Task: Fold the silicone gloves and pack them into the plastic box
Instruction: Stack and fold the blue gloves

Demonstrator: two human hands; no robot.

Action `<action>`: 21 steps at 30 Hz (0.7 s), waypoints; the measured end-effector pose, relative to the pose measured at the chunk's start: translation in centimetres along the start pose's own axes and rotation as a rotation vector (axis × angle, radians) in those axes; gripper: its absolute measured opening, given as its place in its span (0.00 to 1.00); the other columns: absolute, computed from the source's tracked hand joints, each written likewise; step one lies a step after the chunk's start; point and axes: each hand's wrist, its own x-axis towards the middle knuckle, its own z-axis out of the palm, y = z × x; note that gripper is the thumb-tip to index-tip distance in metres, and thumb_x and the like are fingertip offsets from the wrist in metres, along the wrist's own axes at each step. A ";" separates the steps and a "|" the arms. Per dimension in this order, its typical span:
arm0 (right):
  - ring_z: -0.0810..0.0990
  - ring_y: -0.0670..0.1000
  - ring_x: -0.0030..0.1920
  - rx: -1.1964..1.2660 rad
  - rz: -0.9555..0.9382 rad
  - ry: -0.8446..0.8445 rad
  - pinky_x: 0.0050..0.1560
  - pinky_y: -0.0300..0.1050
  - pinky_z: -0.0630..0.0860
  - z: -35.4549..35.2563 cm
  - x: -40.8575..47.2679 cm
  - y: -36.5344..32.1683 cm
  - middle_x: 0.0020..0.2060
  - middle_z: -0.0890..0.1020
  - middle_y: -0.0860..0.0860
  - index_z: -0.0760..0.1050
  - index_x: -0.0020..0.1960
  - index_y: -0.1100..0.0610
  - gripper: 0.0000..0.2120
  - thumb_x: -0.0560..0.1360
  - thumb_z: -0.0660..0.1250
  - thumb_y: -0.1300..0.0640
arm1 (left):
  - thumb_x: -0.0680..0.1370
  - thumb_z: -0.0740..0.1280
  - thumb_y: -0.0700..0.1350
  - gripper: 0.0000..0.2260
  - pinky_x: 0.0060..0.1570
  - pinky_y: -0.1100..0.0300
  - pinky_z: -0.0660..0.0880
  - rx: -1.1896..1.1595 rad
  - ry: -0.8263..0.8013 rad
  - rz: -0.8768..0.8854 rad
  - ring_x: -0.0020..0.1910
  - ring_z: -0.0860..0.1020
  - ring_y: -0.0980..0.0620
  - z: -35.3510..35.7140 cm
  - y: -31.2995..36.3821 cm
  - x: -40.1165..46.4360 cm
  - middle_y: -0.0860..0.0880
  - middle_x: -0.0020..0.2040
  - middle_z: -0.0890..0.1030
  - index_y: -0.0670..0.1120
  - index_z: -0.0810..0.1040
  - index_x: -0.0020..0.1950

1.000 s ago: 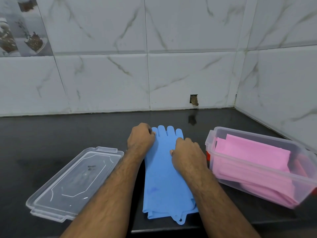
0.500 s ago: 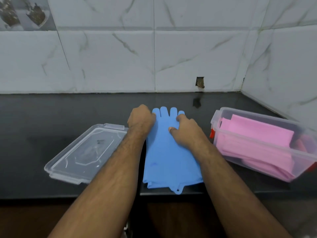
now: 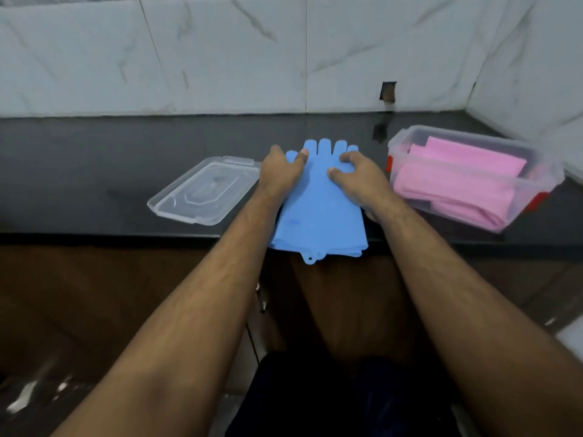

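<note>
The blue silicone gloves lie flat and stacked on the black counter, fingers pointing at the wall, cuffs hanging a little over the front edge. My left hand grips the left side near the glove fingers, thumb on top. My right hand holds the right side near the fingers, its own fingers curled onto the blue surface. The clear plastic box stands to the right, with folded pink gloves inside.
The box's clear lid lies on the black counter left of the gloves. A marble-tiled wall runs behind and turns a corner at the right. Below the counter edge are brown cabinet fronts.
The camera has tilted down, so the counter sits higher in view. Both hands have slid toward the glove fingertips, and my left hand has gone from a fist to gripping the glove edge.
</note>
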 end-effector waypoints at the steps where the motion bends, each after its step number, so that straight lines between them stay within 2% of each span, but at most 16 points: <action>1: 0.78 0.52 0.63 -0.004 -0.008 0.002 0.55 0.41 0.71 -0.1 -0.2 0.0 0.69 0.76 0.52 0.70 0.74 0.52 0.27 0.77 0.68 0.46 | 0.81 0.66 0.59 0.25 0.50 0.57 0.71 -0.048 -0.015 -0.012 0.62 0.78 0.42 -0.3 -0.1 -0.8 0.44 0.60 0.78 0.39 0.71 0.65; 4: 0.75 0.53 0.67 -0.034 -0.036 0.012 0.58 0.42 0.71 -0.2 -1.0 0.2 0.71 0.74 0.52 0.69 0.75 0.53 0.28 0.78 0.66 0.43 | 0.80 0.67 0.60 0.20 0.52 0.56 0.77 -0.207 -0.074 -0.040 0.58 0.78 0.49 -1.6 -0.3 -4.2 0.56 0.53 0.76 0.47 0.73 0.63; 6: 0.73 0.55 0.69 -0.054 -0.051 0.025 0.61 0.44 0.70 -0.1 -1.5 0.1 0.73 0.72 0.54 0.67 0.76 0.54 0.30 0.79 0.63 0.41 | 0.80 0.69 0.58 0.24 0.58 0.56 0.78 -0.323 -0.112 -0.060 0.60 0.79 0.51 -2.7 -0.5 -6.4 0.55 0.58 0.78 0.46 0.71 0.71; 8: 0.72 0.57 0.69 -0.094 -0.069 0.034 0.57 0.43 0.68 0.0 -2.3 0.0 0.73 0.69 0.58 0.65 0.77 0.56 0.31 0.80 0.60 0.38 | 0.81 0.69 0.55 0.31 0.64 0.53 0.77 -0.409 -0.135 -0.071 0.63 0.80 0.51 -3.7 -1.1 -8.2 0.51 0.63 0.80 0.41 0.65 0.78; 10: 0.73 0.59 0.67 -0.148 -0.117 0.041 0.54 0.43 0.66 0.3 -3.4 0.2 0.72 0.66 0.60 0.65 0.75 0.57 0.31 0.81 0.58 0.37 | 0.81 0.69 0.53 0.31 0.61 0.56 0.78 -0.430 -0.132 -0.063 0.60 0.82 0.52 -4.5 -1.8 -9.8 0.48 0.60 0.82 0.41 0.64 0.78; 11: 0.73 0.59 0.67 -0.170 -0.150 0.050 0.55 0.43 0.66 0.4 -4.0 0.4 0.72 0.66 0.60 0.66 0.74 0.57 0.31 0.81 0.58 0.37 | 0.81 0.70 0.53 0.29 0.57 0.59 0.78 -0.419 -0.129 -0.058 0.58 0.83 0.53 -4.9 -2.0 -10.4 0.49 0.57 0.83 0.41 0.66 0.77; 14: 0.72 0.57 0.68 -0.168 -0.228 0.083 0.61 0.46 0.68 0.2 -5.5 0.9 0.70 0.70 0.59 0.70 0.72 0.57 0.31 0.80 0.59 0.36 | 0.81 0.70 0.52 0.25 0.47 0.65 0.74 -0.390 -0.119 -0.049 0.47 0.82 0.59 -5.7 -2.6 -11.8 0.53 0.46 0.81 0.44 0.70 0.74; 16: 0.78 0.52 0.61 -0.095 -0.246 0.132 0.60 0.43 0.71 -0.5 -6.1 1.4 0.66 0.74 0.57 0.73 0.70 0.57 0.28 0.80 0.63 0.39 | 0.81 0.71 0.50 0.22 0.46 0.65 0.74 -0.405 -0.114 -0.044 0.39 0.79 0.61 -5.9 -2.6 -12.1 0.53 0.44 0.80 0.44 0.72 0.72; 18: 0.81 0.42 0.48 0.004 -0.228 0.166 0.53 0.37 0.73 -1.2 -6.4 1.7 0.61 0.76 0.55 0.76 0.67 0.57 0.24 0.79 0.66 0.43 | 0.80 0.72 0.51 0.21 0.42 0.67 0.74 -0.401 -0.120 -0.040 0.38 0.77 0.59 -6.1 -2.3 -12.1 0.52 0.46 0.81 0.46 0.75 0.71; 20: 0.79 0.39 0.43 0.032 -0.210 0.183 0.47 0.30 0.72 -1.7 -6.7 2.1 0.59 0.78 0.53 0.77 0.66 0.57 0.21 0.78 0.69 0.46 | 0.78 0.73 0.54 0.22 0.40 0.69 0.76 -0.372 -0.137 -0.048 0.43 0.81 0.60 -5.9 -1.9 -12.1 0.52 0.52 0.83 0.49 0.76 0.70; 21: 0.78 0.39 0.42 0.017 -0.211 0.191 0.44 0.27 0.70 -1.8 -6.8 2.3 0.58 0.78 0.52 0.76 0.65 0.57 0.21 0.77 0.70 0.47 | 0.77 0.74 0.55 0.23 0.43 0.67 0.79 -0.356 -0.146 -0.057 0.49 0.83 0.58 -5.8 -1.8 -12.1 0.51 0.55 0.84 0.50 0.76 0.70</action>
